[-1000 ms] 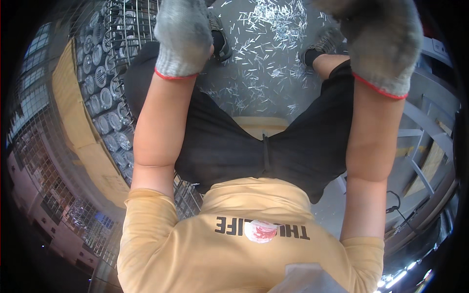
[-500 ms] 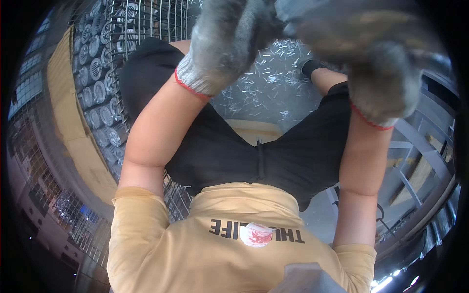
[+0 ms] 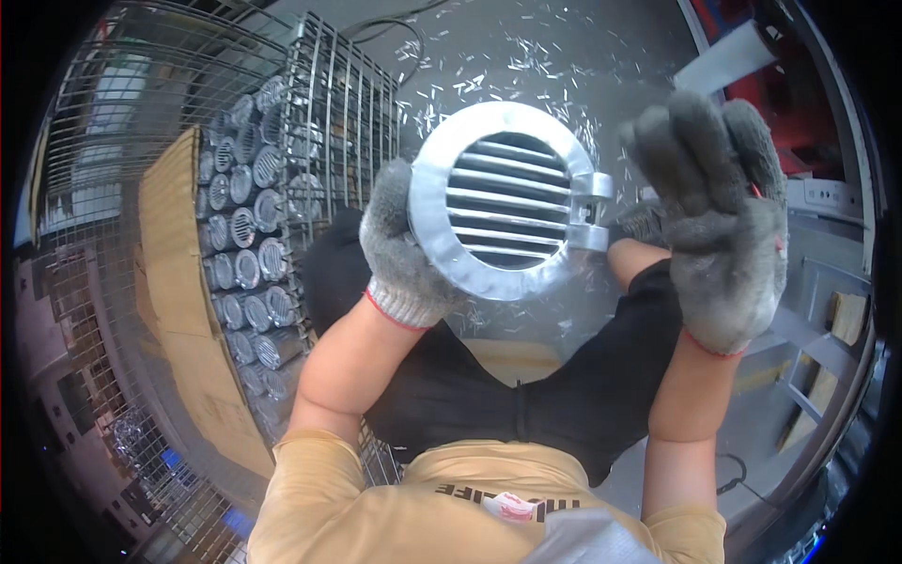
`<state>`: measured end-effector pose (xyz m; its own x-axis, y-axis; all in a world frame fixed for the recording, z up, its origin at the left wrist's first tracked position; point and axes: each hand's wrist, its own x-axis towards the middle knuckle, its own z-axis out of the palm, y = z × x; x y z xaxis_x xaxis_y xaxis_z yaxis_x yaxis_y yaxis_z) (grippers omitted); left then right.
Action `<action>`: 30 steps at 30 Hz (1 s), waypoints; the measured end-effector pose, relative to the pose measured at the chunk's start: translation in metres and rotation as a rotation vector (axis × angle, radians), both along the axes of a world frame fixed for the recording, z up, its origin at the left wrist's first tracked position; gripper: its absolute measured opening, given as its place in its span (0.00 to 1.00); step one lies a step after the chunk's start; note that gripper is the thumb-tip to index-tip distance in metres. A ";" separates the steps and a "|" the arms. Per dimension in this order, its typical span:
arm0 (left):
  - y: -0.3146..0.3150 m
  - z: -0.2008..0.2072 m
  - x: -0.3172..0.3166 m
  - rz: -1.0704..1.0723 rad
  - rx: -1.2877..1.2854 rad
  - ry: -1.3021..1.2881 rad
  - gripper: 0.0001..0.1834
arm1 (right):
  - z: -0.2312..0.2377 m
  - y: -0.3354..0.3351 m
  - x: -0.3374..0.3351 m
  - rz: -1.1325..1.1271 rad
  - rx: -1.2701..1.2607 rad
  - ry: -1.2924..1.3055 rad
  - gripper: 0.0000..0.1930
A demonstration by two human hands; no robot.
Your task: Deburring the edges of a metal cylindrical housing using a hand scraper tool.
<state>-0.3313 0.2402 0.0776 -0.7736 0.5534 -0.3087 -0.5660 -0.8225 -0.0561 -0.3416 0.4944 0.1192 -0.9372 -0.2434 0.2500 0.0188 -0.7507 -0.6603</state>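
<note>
A round silver metal grate (image 3: 507, 118) with parallel bars and lugs on its right side is held up in front of me. My left hand (image 3: 399, 240), in a grey work glove with a pale cuff, grips its left rim; the thumb side shows and the other fingers are hidden behind the ring. To the right, my right hand (image 3: 719, 207), gloved the same way, is raised with the palm showing and the fingers stretched out. It stands apart from the grate and holds nothing.
On the left a wire cage (image 3: 343, 113) contains several rows of similar round grates (image 3: 244, 268), beside a cardboard sheet (image 3: 183, 301). Thin metal slivers litter the grey floor (image 3: 564, 56). At the right are a white cylinder (image 3: 728, 56), a red machine part (image 3: 799, 122) and a metal frame (image 3: 827, 348).
Both hands have come down from the top of the view. The grate now shows clearly in my left hand, and my right hand is open beside it. The view has shifted, showing more floor ahead.
</note>
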 end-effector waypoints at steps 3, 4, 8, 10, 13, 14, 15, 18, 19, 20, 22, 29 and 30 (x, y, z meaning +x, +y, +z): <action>0.003 0.017 -0.005 0.095 -0.231 0.026 0.34 | -0.005 0.014 -0.008 -0.077 0.285 0.151 0.29; 0.004 0.019 -0.006 0.066 -0.305 0.027 0.38 | -0.005 0.021 -0.012 0.234 -0.030 0.314 0.31; -0.006 -0.008 -0.003 0.195 -0.310 0.291 0.39 | -0.032 0.031 0.031 -0.286 0.315 0.062 0.36; -0.007 -0.014 -0.002 0.270 -0.306 0.453 0.43 | -0.035 0.021 0.044 -0.459 0.267 -0.240 0.38; -0.004 -0.005 -0.001 0.262 -0.420 0.395 0.42 | -0.027 0.014 0.043 -0.348 0.417 -0.065 0.34; -0.003 -0.003 -0.001 0.268 -0.433 0.397 0.41 | -0.026 0.011 0.046 -0.455 0.561 -0.117 0.34; -0.002 -0.002 -0.001 0.274 -0.446 0.399 0.40 | -0.025 0.008 0.049 -0.562 0.705 -0.169 0.34; 0.002 0.002 -0.001 0.291 -0.481 0.411 0.38 | -0.028 -0.013 0.056 -0.642 0.756 -0.255 0.34; 0.002 0.004 -0.002 0.298 -0.490 0.415 0.37 | -0.013 0.000 0.048 -0.372 0.900 -0.020 0.31; 0.003 0.005 -0.002 0.303 -0.504 0.420 0.37 | -0.001 0.000 0.037 -0.372 0.900 -0.020 0.31; 0.004 0.006 -0.002 0.313 -0.534 0.426 0.36 | 0.019 -0.009 0.011 -0.357 1.115 0.487 0.15; 0.005 -0.002 0.000 0.346 -0.665 0.374 0.43 | 0.019 -0.029 0.007 -0.273 1.071 0.183 0.13; 0.005 -0.006 0.000 0.352 -0.690 0.362 0.46 | 0.017 -0.029 0.006 -0.270 1.067 0.122 0.16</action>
<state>-0.3318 0.2454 0.0721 -0.9811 0.0417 -0.1889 -0.1578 -0.7375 0.6567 -0.3351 0.4656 0.1360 -0.9753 -0.1799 0.1282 -0.1693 0.2354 -0.9571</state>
